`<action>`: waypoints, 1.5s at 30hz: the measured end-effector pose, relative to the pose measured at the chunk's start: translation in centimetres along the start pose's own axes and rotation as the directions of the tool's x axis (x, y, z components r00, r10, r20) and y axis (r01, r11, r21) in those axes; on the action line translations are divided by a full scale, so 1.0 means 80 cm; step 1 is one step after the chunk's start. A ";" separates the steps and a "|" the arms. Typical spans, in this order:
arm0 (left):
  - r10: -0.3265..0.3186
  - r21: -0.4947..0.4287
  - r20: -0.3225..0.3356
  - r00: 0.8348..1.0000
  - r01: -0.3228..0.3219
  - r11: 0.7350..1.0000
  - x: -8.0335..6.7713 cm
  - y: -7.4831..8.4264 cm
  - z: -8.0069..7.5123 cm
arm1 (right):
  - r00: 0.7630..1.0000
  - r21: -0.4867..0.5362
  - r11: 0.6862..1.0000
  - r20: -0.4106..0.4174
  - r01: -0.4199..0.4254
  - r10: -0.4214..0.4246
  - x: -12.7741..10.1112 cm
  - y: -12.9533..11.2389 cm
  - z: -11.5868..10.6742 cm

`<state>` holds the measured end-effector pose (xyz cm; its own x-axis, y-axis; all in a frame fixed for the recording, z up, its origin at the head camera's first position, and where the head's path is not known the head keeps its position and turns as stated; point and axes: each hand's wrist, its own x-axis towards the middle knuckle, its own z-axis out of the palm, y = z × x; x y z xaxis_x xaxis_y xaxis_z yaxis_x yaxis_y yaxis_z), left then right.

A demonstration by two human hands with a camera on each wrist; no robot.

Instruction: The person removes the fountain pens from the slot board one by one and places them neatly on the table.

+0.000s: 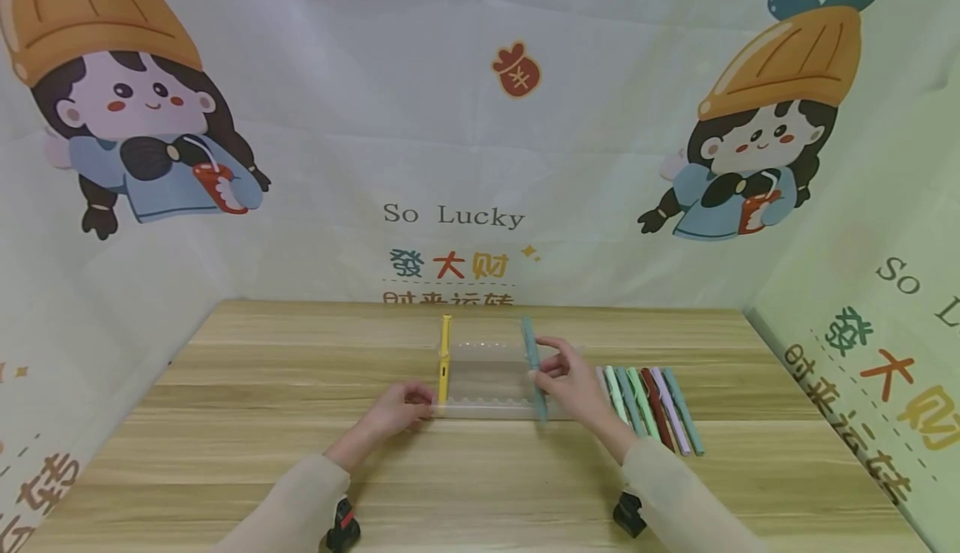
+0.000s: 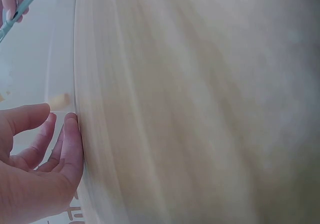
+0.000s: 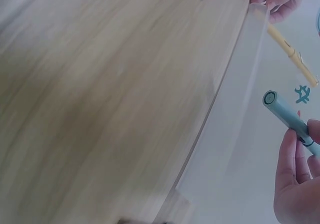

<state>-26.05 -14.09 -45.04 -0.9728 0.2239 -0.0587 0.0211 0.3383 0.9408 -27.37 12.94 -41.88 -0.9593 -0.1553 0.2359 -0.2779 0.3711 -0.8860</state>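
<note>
A clear plastic pen rack (image 1: 487, 386) stands at the middle of the wooden table (image 1: 262, 420). A yellow pen (image 1: 444, 360) lies across its left end. My right hand (image 1: 572, 376) pinches a blue-green pen (image 1: 533, 367) over the rack's right end; the pen (image 3: 290, 121) shows in the right wrist view between my fingers (image 3: 292, 159). My left hand (image 1: 401, 407) touches the rack's front left corner with loosely curled fingers (image 2: 65, 144).
Several pens (image 1: 652, 407) in green, red, lilac and teal lie side by side on the table right of the rack. Printed cloth walls close in the back and both sides. Two small black clamps (image 1: 341, 528) sit at the near edge.
</note>
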 end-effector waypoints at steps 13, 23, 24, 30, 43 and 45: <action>-0.011 0.012 -0.012 1.000 0.011 1.000 0.000 0.000 0.002 | 1.000 -0.040 0.999 0.017 -0.013 0.014 -0.012 0.011 -0.041; -0.019 0.011 -0.016 1.000 0.020 1.000 0.002 -0.002 0.003 | 1.000 -0.162 0.987 0.002 -0.011 0.011 -0.025 0.022 -0.069; -0.019 0.009 -0.015 1.000 0.019 1.000 0.002 -0.002 0.002 | 1.000 -0.164 0.986 -0.002 -0.019 0.019 -0.027 0.025 -0.072; -0.016 0.006 -0.012 1.000 0.016 1.000 0.002 -0.002 0.002 | 0.999 -0.132 0.990 -0.007 -0.041 0.041 -0.033 0.035 -0.088; -0.012 0.006 -0.015 1.000 0.012 1.000 0.002 -0.001 0.001 | 0.996 -0.071 0.994 -0.014 -0.084 0.083 -0.045 0.046 -0.126; -0.009 0.006 -0.015 1.000 0.009 1.000 0.002 0.000 0.001 | 0.996 -0.086 0.993 -0.028 -0.086 0.084 -0.047 0.047 -0.131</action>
<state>-26.18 -13.98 -45.11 -0.9762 0.2078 -0.0619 0.0141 0.3458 0.9382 -25.33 24.55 -41.88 -0.9802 -0.0982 0.1721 -0.1981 0.4605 -0.8653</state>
